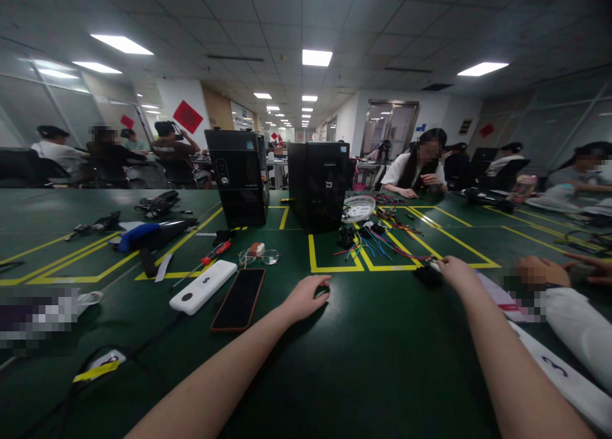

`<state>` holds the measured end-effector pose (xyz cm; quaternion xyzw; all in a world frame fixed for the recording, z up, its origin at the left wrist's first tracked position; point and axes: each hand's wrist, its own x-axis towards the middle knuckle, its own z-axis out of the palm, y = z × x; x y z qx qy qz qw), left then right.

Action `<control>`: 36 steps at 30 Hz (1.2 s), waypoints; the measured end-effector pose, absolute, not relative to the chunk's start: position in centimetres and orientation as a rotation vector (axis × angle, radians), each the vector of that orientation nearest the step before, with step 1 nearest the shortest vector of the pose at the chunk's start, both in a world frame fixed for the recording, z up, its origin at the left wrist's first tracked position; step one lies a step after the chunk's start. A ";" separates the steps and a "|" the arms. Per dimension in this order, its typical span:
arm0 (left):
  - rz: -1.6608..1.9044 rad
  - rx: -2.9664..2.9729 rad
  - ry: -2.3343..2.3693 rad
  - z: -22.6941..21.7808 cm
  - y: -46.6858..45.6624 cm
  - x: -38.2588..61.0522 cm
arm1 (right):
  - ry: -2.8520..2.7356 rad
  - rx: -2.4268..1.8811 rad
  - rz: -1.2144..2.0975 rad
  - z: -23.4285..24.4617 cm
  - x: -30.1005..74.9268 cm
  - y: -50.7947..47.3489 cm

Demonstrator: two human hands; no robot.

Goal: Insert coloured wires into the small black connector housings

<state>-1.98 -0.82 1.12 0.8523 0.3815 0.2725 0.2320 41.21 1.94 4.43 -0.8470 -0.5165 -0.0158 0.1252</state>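
My left hand (310, 297) rests on the green table top, its thumb and fingers apart and nothing between them. It is to the right of a dark-screened phone (239, 301). My right hand (456, 273) is closed, with its fingertips pinching the end of a bundle of thin red and dark wires (406, 253). A small black object (427, 276) lies just under those fingertips; its kind is unclear. Several blue, green and red wires (375, 243) with black connectors spread inside the yellow tape marks. Two black computer towers (319, 187) (238, 179) stand upright behind.
On the left lie glasses (259, 256), a red screwdriver (216, 253), a white power strip (203, 287) and black cables. A white basket (358, 208) sits beside the right tower. At right are a co-worker's sleeve (576, 324) and another white strip (559, 369). A person sits across the table.
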 end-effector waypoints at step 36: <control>0.725 2.464 1.006 0.8 -0.5 -2.1 | -1.709 -2.288 0.557 5.5 39.3 0.4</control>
